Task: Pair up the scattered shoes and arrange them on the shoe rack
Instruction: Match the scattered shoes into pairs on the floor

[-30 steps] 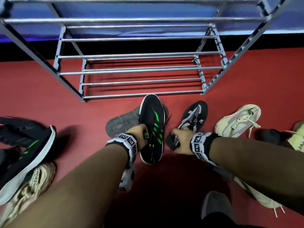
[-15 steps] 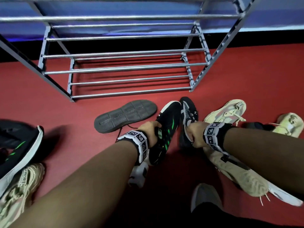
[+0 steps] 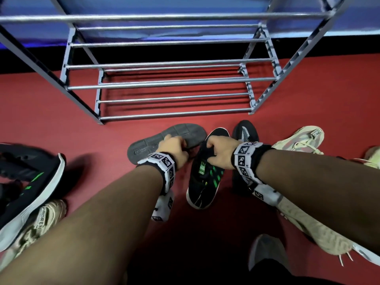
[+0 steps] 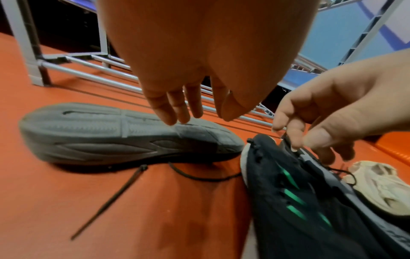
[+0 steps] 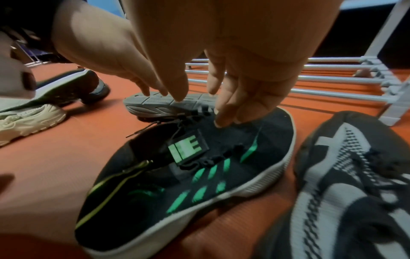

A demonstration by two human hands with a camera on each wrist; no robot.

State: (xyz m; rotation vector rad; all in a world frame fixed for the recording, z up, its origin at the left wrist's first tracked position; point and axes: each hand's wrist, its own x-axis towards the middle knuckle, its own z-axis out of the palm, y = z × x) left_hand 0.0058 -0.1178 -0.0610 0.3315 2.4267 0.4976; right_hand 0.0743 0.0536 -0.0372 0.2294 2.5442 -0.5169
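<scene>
While ringed by loose shoes on the red floor [image 3: 51, 120], stands at the far side: shoe rack [image 3: 174, 85]. Near left, large black white-soled shoe [image 3: 30, 182] lying over a cream shoe [image 3: 41, 219]; right, more cream shoes [image 3: 298, 140]. Just near the rack, upturned grey-soled shoe [image 3: 156, 140], black green-striped shoe [image 3: 205, 182] just beside its right end, black-and-white knit shoe [image 3: 245, 130] right of that. Left hand [image 3: 174, 149] with straight, slightly parted fingertips [image 4: 168, 119] on the grey sole. Right hand [image 3: 222, 153] with fingers bunched, tips on the striped upper; pinching or not, cannot tell.
</scene>
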